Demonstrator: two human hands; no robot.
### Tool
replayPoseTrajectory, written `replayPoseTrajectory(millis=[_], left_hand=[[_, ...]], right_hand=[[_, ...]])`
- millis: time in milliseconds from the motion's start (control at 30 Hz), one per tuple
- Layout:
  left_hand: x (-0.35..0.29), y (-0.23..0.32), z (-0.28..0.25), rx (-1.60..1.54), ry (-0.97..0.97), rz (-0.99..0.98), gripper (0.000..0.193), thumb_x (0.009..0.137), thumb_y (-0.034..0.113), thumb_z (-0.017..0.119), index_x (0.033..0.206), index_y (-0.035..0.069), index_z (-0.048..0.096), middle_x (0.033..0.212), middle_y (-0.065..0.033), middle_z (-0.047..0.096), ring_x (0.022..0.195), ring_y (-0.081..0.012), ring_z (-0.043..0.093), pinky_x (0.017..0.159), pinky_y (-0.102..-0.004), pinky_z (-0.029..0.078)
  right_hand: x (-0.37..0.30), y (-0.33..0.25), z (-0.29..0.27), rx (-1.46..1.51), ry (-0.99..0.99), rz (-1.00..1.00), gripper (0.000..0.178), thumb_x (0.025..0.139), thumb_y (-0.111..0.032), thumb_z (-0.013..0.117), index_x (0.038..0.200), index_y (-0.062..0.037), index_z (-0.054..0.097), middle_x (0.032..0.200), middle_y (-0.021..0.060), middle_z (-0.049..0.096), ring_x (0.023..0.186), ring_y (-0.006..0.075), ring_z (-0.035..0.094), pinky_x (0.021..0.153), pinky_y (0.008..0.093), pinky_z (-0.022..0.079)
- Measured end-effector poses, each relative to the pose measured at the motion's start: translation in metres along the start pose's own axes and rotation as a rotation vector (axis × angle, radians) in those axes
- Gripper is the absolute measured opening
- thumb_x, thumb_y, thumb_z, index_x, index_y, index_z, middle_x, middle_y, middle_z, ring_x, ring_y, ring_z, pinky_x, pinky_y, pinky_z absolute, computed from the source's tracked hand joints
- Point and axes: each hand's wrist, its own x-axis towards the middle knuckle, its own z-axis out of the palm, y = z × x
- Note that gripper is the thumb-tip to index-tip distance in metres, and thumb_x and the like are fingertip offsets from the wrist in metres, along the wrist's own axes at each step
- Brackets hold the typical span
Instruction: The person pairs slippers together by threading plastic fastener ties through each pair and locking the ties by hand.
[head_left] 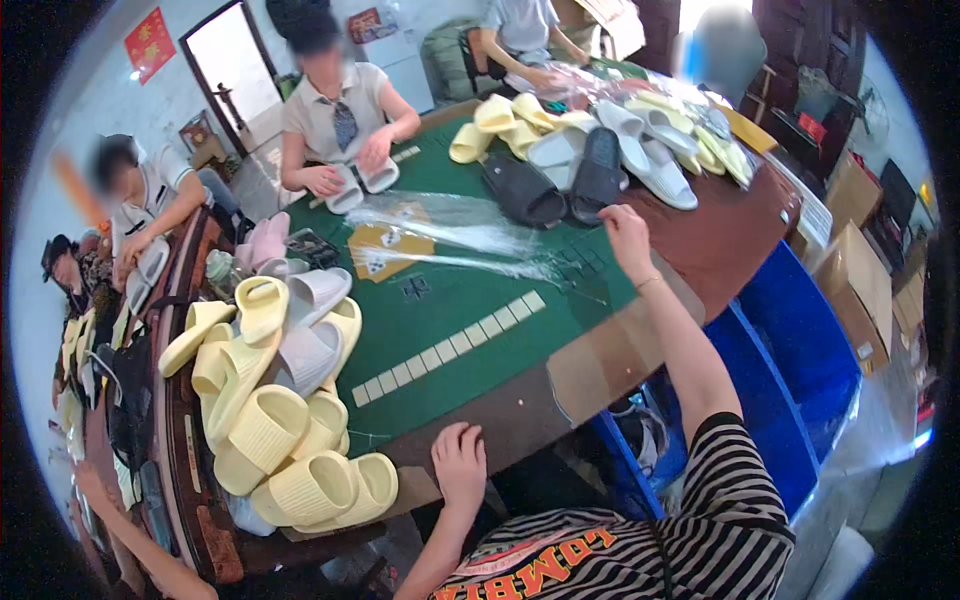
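My right hand (629, 245) reaches to the far middle of the table. Its fingertips are pressed together at the near end of a black slipper (597, 172), which lies beside its matching black slipper (522, 190). My left hand (460, 466) rests at the table's near edge, fingers lying loosely stretched and holding nothing. To its left is a heap of pale yellow slippers (262, 430) with some grey slippers (310, 352) among them. White and grey slippers (660, 172) lie just beyond my right hand. A clear plastic bag (450, 225) lies flat near the black pair.
The green table top (430, 320) carries a row of white tiles (450, 348). Blue bins (775, 345) stand at the right, with cardboard boxes (850, 290) behind. Across the table a person (345, 120) handles a white pair of slippers (362, 185). Other people work at the left and far side.
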Motion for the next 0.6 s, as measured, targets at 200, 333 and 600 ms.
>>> replayPoseTrajectory(millis=[200, 333, 600], left_hand=[[-0.004, 0.003, 0.001, 0.020, -0.029, -0.001, 0.031, 0.078, 0.010, 0.070, 0.108, 0.010, 0.062, 0.112, -0.0088, 0.056, 0.111, -0.0285, 0.054, 0.095, -0.0432, 0.044], [-0.005, 0.005, -0.007, 0.026, -0.034, -0.010, 0.030, 0.080, 0.010, 0.070, 0.109, 0.010, 0.062, 0.112, -0.0088, 0.057, 0.110, -0.0293, 0.055, 0.094, -0.0434, 0.044], [-0.003, 0.005, -0.001, 0.032, -0.118, -0.046, 0.033, 0.079, 0.015, 0.070, 0.112, 0.012, 0.063, 0.116, -0.0076, 0.057, 0.113, -0.0283, 0.054, 0.097, -0.0433, 0.044]], right_hand=[[0.070, 0.063, 0.024, -0.184, -0.007, 0.101, 0.019, 0.085, 0.001, 0.053, 0.098, -0.0017, 0.067, 0.096, 0.0187, 0.064, 0.091, 0.0363, 0.063, 0.081, 0.0429, 0.051], [0.093, 0.070, 0.072, -0.375, -0.150, 0.172, 0.020, 0.087, -0.005, 0.052, 0.100, -0.0005, 0.066, 0.098, 0.0201, 0.064, 0.100, 0.0361, 0.061, 0.087, 0.0450, 0.049], [0.138, 0.061, 0.133, -0.684, -0.167, -0.078, 0.013, 0.086, -0.008, 0.053, 0.089, -0.0023, 0.065, 0.098, 0.0171, 0.061, 0.097, 0.0341, 0.059, 0.078, 0.0421, 0.053]])
